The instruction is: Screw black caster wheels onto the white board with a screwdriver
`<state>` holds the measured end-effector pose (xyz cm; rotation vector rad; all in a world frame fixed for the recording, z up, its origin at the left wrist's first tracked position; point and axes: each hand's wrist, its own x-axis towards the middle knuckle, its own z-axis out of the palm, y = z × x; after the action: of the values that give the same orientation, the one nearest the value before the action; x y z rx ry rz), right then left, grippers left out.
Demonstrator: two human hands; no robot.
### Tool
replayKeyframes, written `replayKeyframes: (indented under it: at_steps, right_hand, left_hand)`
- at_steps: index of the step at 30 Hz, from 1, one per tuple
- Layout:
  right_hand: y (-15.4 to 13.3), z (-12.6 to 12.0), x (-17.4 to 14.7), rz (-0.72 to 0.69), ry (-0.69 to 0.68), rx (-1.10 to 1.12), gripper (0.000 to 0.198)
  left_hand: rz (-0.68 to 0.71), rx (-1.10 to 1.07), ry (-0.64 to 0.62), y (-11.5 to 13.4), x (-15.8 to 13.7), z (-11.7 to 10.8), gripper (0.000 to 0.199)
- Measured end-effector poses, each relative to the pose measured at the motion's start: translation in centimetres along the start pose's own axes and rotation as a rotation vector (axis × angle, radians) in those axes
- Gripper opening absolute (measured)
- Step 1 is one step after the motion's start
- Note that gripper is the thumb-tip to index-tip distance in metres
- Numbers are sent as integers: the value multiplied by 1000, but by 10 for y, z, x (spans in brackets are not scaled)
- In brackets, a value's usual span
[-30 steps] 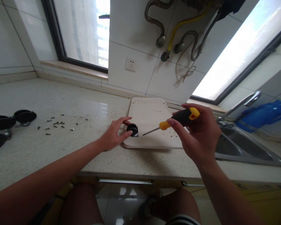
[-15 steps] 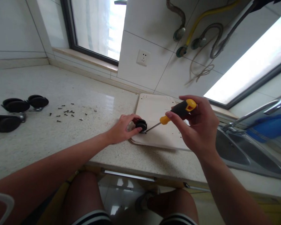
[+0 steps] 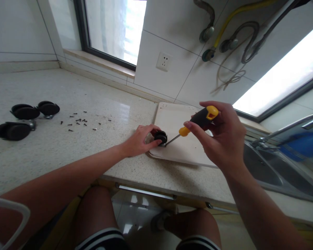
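the person's left hand (image 3: 139, 141) has its thumb and forefinger closed in a pinch around a black twin-wheeled caster with a metal plate (image 3: 160, 136), at the near left corner of a flat off-white board with rounded corners (image 3: 181, 116). the right hand (image 3: 223, 137) has its fingers wrapped around the handle of a black-and-yellow screwdriver with a slim metal shaft (image 3: 202, 119). the shaft slants down leftward, its tip at the caster's plate; whether it sits in a screw is too small to tell. the board lies on a speckled pale countertop (image 3: 114, 85). left of the left hand are scattered small dark screws (image 3: 85, 121), and beyond them three more black casters (image 3: 19, 132). to the board's right is a stainless steel sink (image 3: 263, 168).
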<state>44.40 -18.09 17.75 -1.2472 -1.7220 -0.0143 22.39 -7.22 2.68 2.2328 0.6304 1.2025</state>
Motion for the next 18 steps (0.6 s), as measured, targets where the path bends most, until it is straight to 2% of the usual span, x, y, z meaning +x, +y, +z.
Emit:
replayKeyframes:
  at_steps: [4,8,12,15,18]
  right_hand:
    - [-5,1,14,-88,-70,-109,69]
    - [-21,-5,36,-231,-256,-261,45]
    - [-38,-8,61,-330,-445,-434,43]
    - [-46,-4,77,-291,-491,-655,45]
    - [-50,-1,92,-235,-646,-707,44]
  left_hand:
    - [2,1,4,0,0,0,36]
    - [-3,3,5,-2,0,0,38]
    - [-10,4,7,-3,0,0,40]
    - [-11,3,15,-2,0,0,37]
    - [-13,0,21,-1,0,0,36]
